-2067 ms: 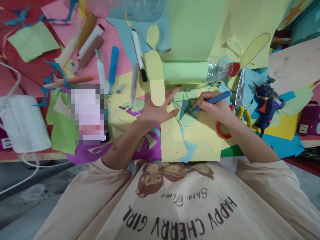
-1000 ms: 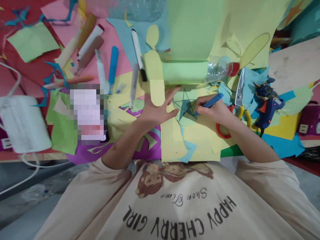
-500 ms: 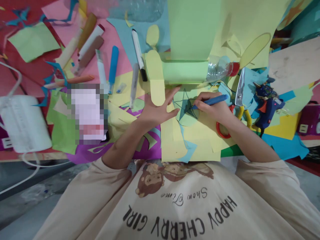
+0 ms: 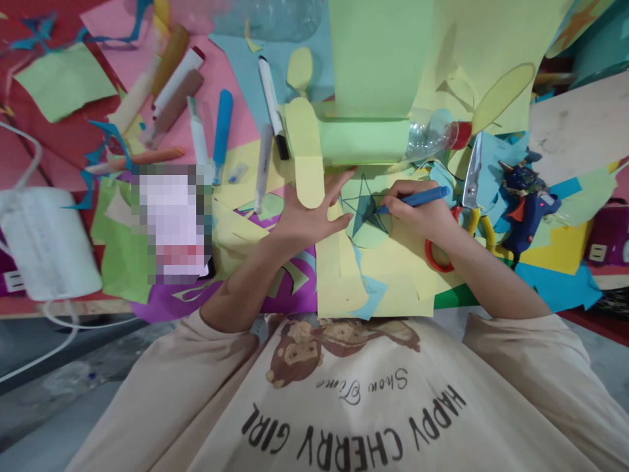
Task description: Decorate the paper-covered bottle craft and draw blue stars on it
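My right hand (image 4: 421, 213) is closed around a blue marker (image 4: 417, 197), whose tip rests on a star outline (image 4: 366, 210) partly filled in blue on a light green paper piece. My left hand (image 4: 307, 219) lies flat with fingers spread, pressing the yellow paper (image 4: 378, 288) just left of the star. A plastic bottle wrapped in green paper (image 4: 373, 141) lies just beyond both hands.
Scissors with red and yellow handles (image 4: 469, 196) and a blue glue gun (image 4: 525, 203) lie right of my right hand. Several markers (image 4: 221, 134) and paper scraps cover the pink sheet at left. A white thread spool (image 4: 46, 242) sits at far left.
The marker tip has shifted back and forth over the star, ending slightly left with the barrel more level. My left hand has stayed put.
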Available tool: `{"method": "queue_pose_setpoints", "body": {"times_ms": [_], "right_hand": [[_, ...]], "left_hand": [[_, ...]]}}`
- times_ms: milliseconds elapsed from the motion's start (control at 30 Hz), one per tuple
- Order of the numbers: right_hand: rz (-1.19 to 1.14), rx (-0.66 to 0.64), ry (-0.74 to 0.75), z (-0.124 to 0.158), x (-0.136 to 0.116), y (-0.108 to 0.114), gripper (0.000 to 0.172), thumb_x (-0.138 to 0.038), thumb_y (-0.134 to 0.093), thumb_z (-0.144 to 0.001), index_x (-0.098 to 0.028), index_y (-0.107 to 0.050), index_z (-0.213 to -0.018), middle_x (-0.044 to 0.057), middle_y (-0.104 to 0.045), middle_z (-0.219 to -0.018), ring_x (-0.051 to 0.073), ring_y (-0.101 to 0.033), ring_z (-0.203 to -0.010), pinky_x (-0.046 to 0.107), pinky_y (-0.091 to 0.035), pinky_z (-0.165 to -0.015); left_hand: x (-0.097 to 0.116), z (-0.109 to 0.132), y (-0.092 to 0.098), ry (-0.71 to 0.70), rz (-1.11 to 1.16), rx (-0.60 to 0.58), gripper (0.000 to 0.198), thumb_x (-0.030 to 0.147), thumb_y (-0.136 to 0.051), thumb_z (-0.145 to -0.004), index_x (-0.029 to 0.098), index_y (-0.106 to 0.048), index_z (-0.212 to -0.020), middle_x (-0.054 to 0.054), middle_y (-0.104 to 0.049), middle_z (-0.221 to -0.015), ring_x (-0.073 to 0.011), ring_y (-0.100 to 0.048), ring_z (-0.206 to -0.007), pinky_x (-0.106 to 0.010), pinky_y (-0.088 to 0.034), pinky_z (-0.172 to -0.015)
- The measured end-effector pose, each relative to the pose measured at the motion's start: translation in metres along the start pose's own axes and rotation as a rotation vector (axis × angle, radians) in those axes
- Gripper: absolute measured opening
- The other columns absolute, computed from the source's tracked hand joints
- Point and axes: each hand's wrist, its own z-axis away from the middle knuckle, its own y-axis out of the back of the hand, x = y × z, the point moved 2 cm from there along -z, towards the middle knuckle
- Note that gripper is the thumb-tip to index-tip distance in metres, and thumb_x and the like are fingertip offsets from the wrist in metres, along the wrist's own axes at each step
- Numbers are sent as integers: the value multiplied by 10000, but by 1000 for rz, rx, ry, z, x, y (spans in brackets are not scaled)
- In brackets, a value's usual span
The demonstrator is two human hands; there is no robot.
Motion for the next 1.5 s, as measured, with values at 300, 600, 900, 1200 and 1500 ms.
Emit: {"method": "queue_pose_setpoints", "body": {"times_ms": [300, 600, 900, 1200, 1500], "right_hand": [[-6, -11, -45, 1, 0, 0, 133, -200, -525, -679, -214, -499, -550, -30, -452, -527, 116, -378, -569, 278, -311, -539], [-33, -100, -55, 2, -2, -1, 204, -185, -522, -679, -223, -386, -533, -45, -364, -511, 106, -326, -551, 288, -245, -529], [26, -189, -54, 2, -5, 1, 216, -149, -525, -689, -216, -411, -518, -42, -376, -509, 105, -309, -542, 311, -230, -543], [-70, -19, 5, -1, -1, 2, 196, -200, -547, -772, -216, -504, -581, -23, -497, -566, 121, -416, -580, 295, -322, -565], [-31, 17, 35, 0, -1, 0, 183, -190, -559, -756, -212, -506, -582, -25, -517, -575, 116, -422, -573, 292, -315, -566]], "left_hand": [[0, 0, 1, 16, -5, -11, 735, 392, -574, -918, 273, -342, -1606, -22, -541, -1038, -196, -532, -942, -370, -417, -1018], [0, 1, 1, 18, 29, -13, 724, 393, -569, -926, 285, -335, -1602, -25, -557, -1085, -191, -533, -944, -360, -407, -1004], [2, 1, 3, 44, 19, -37, 729, 390, -556, -931, 270, -322, -1611, -33, -556, -1078, -199, -536, -946, -376, -410, -998], [-1, 0, 0, 16, 14, -5, 726, 389, -574, -919, 292, -341, -1600, -31, -558, -1056, -209, -547, -958, -378, -424, -1001], [2, 1, 1, 39, 26, -22, 738, 391, -571, -919, 283, -332, -1609, -39, -572, -1090, -211, -558, -961, -383, -426, -1011]]}}
